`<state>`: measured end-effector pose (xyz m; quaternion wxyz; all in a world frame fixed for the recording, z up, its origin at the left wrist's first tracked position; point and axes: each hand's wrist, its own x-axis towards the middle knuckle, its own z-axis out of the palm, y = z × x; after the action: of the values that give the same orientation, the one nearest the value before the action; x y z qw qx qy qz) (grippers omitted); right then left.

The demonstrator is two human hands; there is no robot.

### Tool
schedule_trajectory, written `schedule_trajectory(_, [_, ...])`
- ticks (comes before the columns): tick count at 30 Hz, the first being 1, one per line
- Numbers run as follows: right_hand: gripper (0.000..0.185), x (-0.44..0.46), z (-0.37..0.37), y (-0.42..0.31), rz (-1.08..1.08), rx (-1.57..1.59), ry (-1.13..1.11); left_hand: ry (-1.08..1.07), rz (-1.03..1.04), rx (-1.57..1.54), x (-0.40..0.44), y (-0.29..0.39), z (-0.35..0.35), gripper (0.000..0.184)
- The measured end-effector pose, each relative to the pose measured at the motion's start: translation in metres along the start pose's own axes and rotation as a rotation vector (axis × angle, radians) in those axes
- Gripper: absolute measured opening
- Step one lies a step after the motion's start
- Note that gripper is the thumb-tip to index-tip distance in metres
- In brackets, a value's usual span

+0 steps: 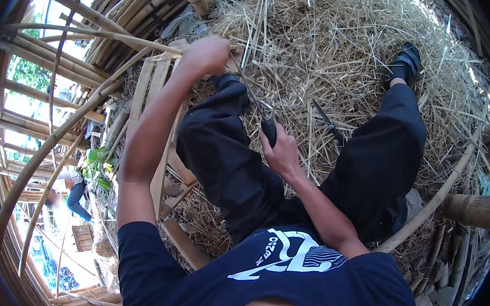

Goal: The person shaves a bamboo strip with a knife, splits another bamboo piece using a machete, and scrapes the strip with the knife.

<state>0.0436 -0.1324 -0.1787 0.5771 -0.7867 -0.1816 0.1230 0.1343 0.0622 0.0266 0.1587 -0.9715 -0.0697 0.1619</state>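
Observation:
My left hand (208,56) is closed around a long bamboo strip (110,35), which bends away to the left past the bamboo frame. A short end of the strip shows on the right of the fist. My right hand (283,152) grips the black handle of a knife (268,130). Its thin dark blade slants up and left until the tip end comes close to my left hand. Whether blade and strip touch, I cannot tell. Between my legs a second dark bladed tool (330,123) lies on the straw, near my right knee.
Dry straw and shavings (322,44) cover the ground. Beside my left leg stands a slatted wooden piece (157,80). Bamboo poles (61,69) form a lattice on the left, and a thick bamboo pole (473,211) juts in at right. Another person (75,191) is beyond the lattice.

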Motion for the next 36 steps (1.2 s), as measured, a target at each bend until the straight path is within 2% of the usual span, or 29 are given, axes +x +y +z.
schedule_trajectory(2, [0.037, 0.003, 0.010, 0.014, 0.008, -0.126, 0.000, -0.025, -0.024, 0.005, 0.002, 0.000, -0.001, 0.016])
schedule_trajectory(3, [0.036, 0.006, 0.011, 0.020, 0.108, -0.152, 0.000, -0.007, -0.026, 0.012, 0.000, 0.000, 0.000, 0.015])
schedule_trajectory(8, [0.041, 0.002, 0.004, 0.018, 0.184, -0.025, -0.079, 0.031, -0.024, 0.003, -0.006, -0.003, 0.008, 0.014])
schedule_trajectory(11, [0.038, 0.000, 0.005, 0.008, 0.019, 0.004, -0.036, 0.004, -0.053, -0.015, 0.000, -0.009, 0.010, 0.014])
schedule_trajectory(14, [0.033, 0.000, 0.007, 0.001, -0.057, -0.070, -0.026, -0.061, -0.036, -0.035, 0.003, -0.007, 0.008, 0.015])
schedule_trajectory(16, [0.035, 0.002, 0.014, 0.020, -0.008, -0.115, -0.035, -0.014, -0.029, 0.002, 0.000, -0.002, 0.004, 0.015])
schedule_trajectory(19, [0.044, 0.009, 0.014, 0.050, 0.277, -0.229, -0.093, -0.016, -0.046, -0.015, -0.009, 0.001, 0.003, 0.013])
schedule_trajectory(22, [0.041, 0.007, 0.007, 0.045, 0.357, -0.138, -0.075, 0.015, -0.018, 0.000, -0.003, -0.002, 0.003, 0.015])
schedule_trajectory(24, [0.038, 0.004, 0.005, 0.030, 0.298, -0.156, -0.063, -0.020, -0.070, -0.016, -0.002, -0.001, 0.002, 0.018])
schedule_trajectory(27, [0.035, 0.000, 0.013, 0.014, 0.039, 0.002, 0.024, -0.059, -0.055, -0.010, -0.002, 0.002, -0.004, 0.019])
schedule_trajectory(31, [0.035, -0.006, 0.012, 0.008, -0.008, 0.018, 0.007, -0.155, 0.040, 0.028, 0.002, -0.001, -0.009, 0.019])
schedule_trajectory(33, [0.037, -0.005, 0.013, 0.015, 0.117, 0.008, -0.031, -0.134, 0.099, 0.045, 0.006, -0.005, -0.004, 0.019])
schedule_trajectory(36, [0.036, -0.002, 0.015, 0.026, 0.127, 0.005, -0.018, -0.143, 0.053, 0.075, 0.008, -0.002, -0.003, 0.018])
